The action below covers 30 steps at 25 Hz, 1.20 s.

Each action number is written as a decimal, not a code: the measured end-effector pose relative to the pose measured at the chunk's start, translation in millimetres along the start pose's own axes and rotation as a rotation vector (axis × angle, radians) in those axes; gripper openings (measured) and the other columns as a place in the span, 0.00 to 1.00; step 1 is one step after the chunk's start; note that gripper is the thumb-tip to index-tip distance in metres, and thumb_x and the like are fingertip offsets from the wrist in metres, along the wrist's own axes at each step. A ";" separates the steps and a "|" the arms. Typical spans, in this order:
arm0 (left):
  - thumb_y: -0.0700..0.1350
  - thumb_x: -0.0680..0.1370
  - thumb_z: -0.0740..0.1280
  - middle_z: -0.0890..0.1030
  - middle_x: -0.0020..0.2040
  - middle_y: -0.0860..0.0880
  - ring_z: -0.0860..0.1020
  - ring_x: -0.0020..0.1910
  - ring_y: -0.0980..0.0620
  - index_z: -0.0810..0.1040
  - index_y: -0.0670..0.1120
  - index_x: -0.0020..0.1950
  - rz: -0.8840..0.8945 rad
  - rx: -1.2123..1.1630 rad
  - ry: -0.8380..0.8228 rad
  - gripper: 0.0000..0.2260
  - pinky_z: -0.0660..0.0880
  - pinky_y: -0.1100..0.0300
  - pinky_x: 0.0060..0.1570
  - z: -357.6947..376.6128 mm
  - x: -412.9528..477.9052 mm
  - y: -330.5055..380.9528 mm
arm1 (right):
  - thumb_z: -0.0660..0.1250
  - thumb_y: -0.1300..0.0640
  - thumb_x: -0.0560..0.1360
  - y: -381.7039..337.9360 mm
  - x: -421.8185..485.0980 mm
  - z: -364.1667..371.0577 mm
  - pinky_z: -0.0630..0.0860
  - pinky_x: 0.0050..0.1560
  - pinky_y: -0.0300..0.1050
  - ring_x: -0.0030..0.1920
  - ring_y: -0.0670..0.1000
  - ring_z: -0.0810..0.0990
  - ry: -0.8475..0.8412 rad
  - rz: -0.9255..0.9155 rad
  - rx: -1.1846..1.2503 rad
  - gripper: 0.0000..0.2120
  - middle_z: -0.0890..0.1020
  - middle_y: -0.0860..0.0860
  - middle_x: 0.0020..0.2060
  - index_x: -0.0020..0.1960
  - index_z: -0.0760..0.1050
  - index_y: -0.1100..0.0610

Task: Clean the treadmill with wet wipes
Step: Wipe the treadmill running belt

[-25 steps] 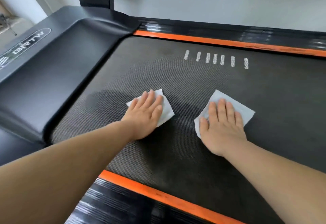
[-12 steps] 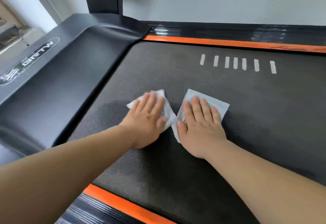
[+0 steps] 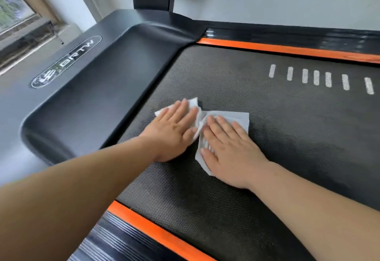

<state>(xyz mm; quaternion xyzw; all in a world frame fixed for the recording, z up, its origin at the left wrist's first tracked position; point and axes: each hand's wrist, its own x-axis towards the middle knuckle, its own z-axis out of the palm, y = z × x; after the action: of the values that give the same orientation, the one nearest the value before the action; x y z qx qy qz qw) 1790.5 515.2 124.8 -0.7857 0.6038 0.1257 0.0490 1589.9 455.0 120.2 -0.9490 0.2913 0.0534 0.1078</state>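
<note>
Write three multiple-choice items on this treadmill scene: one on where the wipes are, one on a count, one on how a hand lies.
1. Where do the left wipe and right wipe lie?
A. On the belt, near the black cover
B. On an orange strip
C. On the window sill

2. How many white dashes mark the belt?
A. Four
B. Seven
C. Ten

3. How does the right hand lie?
A. Curled in a fist
B. Flat on its wipe, fingers straight
C. Lifted off the belt

Answers:
1 A: both wipes lie on the dark textured belt, close to the cover.
2 B: seven dashes stand in one row.
3 B: the palm and straight fingers press the wipe down.
</note>
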 end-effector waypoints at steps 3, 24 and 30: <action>0.63 0.84 0.42 0.35 0.84 0.45 0.34 0.82 0.47 0.37 0.52 0.84 -0.325 -0.066 -0.008 0.32 0.37 0.47 0.81 -8.3 3.4 -21.7 | 0.38 0.39 0.83 21.5 -2.0 -6.0 0.32 0.80 0.52 0.80 0.47 0.30 -0.004 0.185 0.053 0.32 0.34 0.46 0.81 0.83 0.35 0.49; 0.59 0.85 0.41 0.33 0.83 0.43 0.31 0.81 0.43 0.33 0.46 0.83 0.144 0.149 -0.076 0.32 0.37 0.44 0.80 7.0 -5.8 193.2 | 0.33 0.40 0.82 152.6 -150.9 -6.7 0.37 0.81 0.56 0.81 0.56 0.33 -0.026 0.839 0.089 0.34 0.33 0.56 0.81 0.82 0.31 0.55; 0.63 0.85 0.42 0.31 0.82 0.47 0.29 0.80 0.49 0.32 0.51 0.83 0.475 0.269 -0.154 0.32 0.34 0.49 0.80 3.3 -8.4 252.6 | 0.32 0.41 0.82 146.4 -217.1 16.5 0.46 0.77 0.58 0.82 0.60 0.50 0.016 0.388 -0.004 0.35 0.50 0.59 0.81 0.81 0.50 0.60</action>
<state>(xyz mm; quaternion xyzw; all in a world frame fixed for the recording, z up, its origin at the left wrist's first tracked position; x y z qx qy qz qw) 1545.2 456.6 142.6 -0.5966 0.7768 0.1115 0.1678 1327.5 458.2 114.4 -0.8757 0.4696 0.0660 0.0914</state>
